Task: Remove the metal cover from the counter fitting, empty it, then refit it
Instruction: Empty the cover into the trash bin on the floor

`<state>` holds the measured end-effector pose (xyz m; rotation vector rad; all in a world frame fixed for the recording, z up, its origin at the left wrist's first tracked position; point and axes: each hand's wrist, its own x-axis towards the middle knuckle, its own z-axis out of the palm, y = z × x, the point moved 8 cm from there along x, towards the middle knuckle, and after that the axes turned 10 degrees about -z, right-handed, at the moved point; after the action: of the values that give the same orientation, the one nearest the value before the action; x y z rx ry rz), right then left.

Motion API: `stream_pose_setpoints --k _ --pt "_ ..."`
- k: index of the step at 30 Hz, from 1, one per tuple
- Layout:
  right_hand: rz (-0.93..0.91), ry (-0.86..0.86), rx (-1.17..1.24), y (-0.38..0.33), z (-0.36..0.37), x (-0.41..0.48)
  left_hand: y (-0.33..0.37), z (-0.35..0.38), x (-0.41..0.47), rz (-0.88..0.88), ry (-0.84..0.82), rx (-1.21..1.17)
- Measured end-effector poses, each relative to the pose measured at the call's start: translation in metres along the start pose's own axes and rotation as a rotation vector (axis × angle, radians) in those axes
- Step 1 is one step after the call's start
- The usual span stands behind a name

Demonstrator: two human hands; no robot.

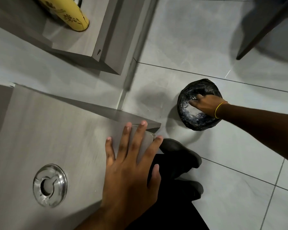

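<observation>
A round shiny metal cover (50,185) with a keyhole-shaped opening sits flush in the grey counter (56,130) at the lower left. My left hand (131,165) lies flat on the counter's right corner to the right of the fitting, fingers spread, holding nothing. My right hand (204,105), with a yellow band on the wrist, reaches down into a small round bin (201,126) lined with a black bag on the floor. Its fingers point into the bin's glossy inside. Whether they grip anything is not visible.
A yellow patterned vase (71,17) stands on a raised grey shelf (96,47) at the top left. My dark shoes (181,155) stand on the light tiled floor beside the counter corner. A dark furniture leg (263,30) slants in at the top right.
</observation>
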<state>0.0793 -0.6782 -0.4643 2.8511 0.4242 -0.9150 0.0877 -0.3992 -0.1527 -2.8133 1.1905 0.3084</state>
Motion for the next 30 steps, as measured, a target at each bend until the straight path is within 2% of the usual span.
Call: stream_pose_setpoints --k 5,8,13,17,21,25,28,30 --pt "-0.011 -0.029 0.063 -0.004 0.008 0.006 0.002 -0.001 0.000 0.006 0.009 -0.001" --pt "0.006 -0.070 -0.044 -0.005 0.010 0.009 0.002 0.000 0.000 0.001 0.003 0.004" --pt "0.006 -0.033 0.036 -0.010 0.010 0.015 0.003 -0.001 0.000 0.000 0.004 0.007" --pt "0.074 -0.028 0.056 -0.007 0.006 0.018 0.004 -0.001 -0.001 -0.004 0.011 0.009" --pt "0.237 0.062 0.366 0.013 0.001 0.005 0.007 -0.003 0.001 -0.014 0.031 -0.019" --pt "0.592 0.157 0.795 0.038 -0.024 -0.052 0.007 -0.007 0.001 -0.002 0.001 -0.022" --pt "0.746 0.186 1.028 0.039 -0.042 -0.095 0.007 -0.003 0.002 -0.017 -0.062 -0.002" --pt "0.851 0.294 1.240 0.031 -0.073 -0.130 0.006 -0.007 0.002 -0.036 -0.094 -0.042"
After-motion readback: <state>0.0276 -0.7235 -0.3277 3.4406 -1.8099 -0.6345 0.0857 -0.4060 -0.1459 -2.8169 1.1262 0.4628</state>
